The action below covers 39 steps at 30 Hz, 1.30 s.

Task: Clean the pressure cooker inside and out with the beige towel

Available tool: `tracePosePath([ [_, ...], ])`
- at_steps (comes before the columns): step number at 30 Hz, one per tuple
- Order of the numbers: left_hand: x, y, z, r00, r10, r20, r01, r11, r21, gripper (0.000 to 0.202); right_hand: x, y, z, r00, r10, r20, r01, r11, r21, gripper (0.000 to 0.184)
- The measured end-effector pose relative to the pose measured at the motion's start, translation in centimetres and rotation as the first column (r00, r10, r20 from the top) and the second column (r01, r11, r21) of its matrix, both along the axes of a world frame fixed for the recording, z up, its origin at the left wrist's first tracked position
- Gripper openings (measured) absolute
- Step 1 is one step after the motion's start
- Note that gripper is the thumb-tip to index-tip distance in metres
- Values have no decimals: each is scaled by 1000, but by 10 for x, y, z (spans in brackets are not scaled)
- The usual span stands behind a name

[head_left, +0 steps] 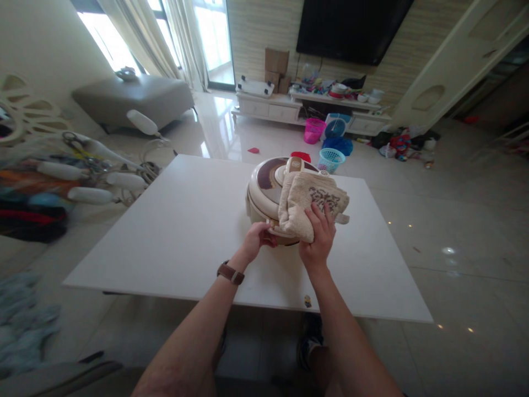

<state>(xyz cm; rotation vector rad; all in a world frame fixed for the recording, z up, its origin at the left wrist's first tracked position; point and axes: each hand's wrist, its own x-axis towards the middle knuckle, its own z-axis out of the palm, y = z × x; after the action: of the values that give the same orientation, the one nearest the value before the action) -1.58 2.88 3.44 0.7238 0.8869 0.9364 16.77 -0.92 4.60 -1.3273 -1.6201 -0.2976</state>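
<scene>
A round cream and brown rice cooker (266, 187) stands on the white table (185, 231), its lid down. My right hand (320, 234) holds a folded beige towel (300, 198) with a dark pattern against the cooker's lid and right side; its thumb is hidden behind the cloth. At the cooker's front rim, my left hand (257, 240) has its fingers curled around the edge, the thumb near a small front catch. The towel covers much of the right part of the cooker.
A small sticker (307, 301) is on the table's near edge. Beyond the table are a blue basket (331, 160), a pink basket (314, 130) and a low white cabinet (268, 108). Lamp-like white pieces with cables (142, 122) stand left; a grey ottoman (136, 102) is behind them.
</scene>
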Motion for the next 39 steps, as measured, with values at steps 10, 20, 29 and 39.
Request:
tracePosePath([
  [10, 0, 1, -4, 1000, 18, 14, -18, 1000, -5, 27, -7, -5, 1, 992, 29, 124, -31, 999, 16, 49],
  [20, -2, 0, 1, 1000, -3, 2, 3, 1000, 0, 28, 1, 2, 1, 999, -45, -21, 46, 998, 45, 47],
  [29, 0, 1, -2, 1000, 14, 6, -14, 1000, 1, 28, -6, -8, 5, 990, 26, 138, -29, 999, 25, 45],
  [39, -2, 1, -1, 1000, -11, -9, 11, 1000, -5, 29, -1, -3, -1, 997, -10, -76, 14, 999, 52, 47],
])
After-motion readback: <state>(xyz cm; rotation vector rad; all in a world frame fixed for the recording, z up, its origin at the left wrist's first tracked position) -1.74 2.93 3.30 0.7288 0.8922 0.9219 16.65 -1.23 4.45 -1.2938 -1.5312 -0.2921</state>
